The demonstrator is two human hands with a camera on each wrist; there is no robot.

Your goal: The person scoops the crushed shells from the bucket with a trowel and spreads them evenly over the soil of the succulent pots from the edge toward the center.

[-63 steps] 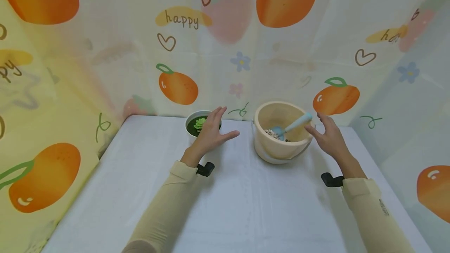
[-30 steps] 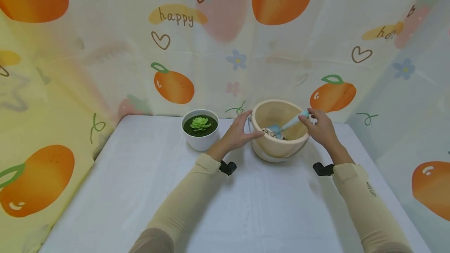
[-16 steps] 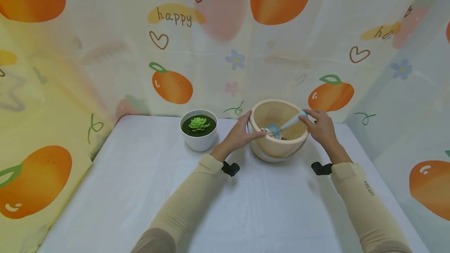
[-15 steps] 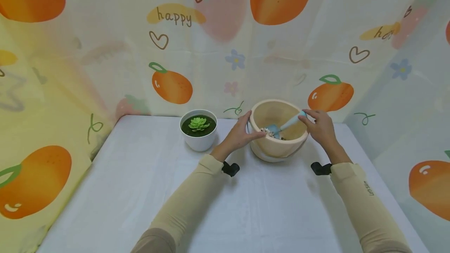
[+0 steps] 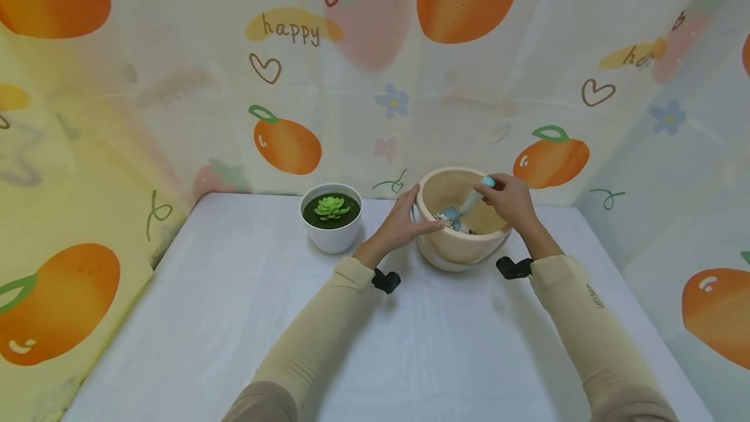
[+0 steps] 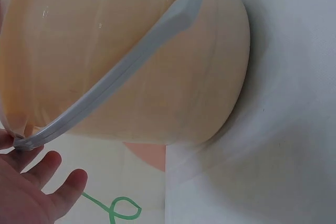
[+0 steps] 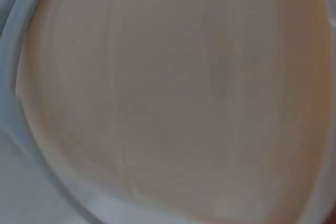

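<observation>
A cream bucket point(image 5: 459, 249) stands upright on the white-covered table. My left hand point(image 5: 398, 226) holds its left side, the thumb on the near rim and the fingers along the outer wall. In the left wrist view, fingertips touch the bucket beside the end of its grey handle point(image 6: 110, 80), which hangs down. My right hand point(image 5: 512, 204) pinches the top of a light-blue small shovel point(image 5: 471, 200) over the bucket's right rim. The shovel's blade rests among pale gravel-like bits point(image 5: 443, 219) inside. Only bucket wall point(image 7: 173, 98) and handle show in the right wrist view.
A white pot point(image 5: 331, 239) with a green succulent point(image 5: 331, 208) stands left of the bucket, near my left hand. Behind the table point(image 5: 410, 344) hangs a fruit-printed cloth point(image 5: 363, 116), which also covers both sides.
My left hand came from the plant pot to the bucket's rim. My right hand took hold of the shovel, then moved left over the bucket, tilting the shovel more upright.
</observation>
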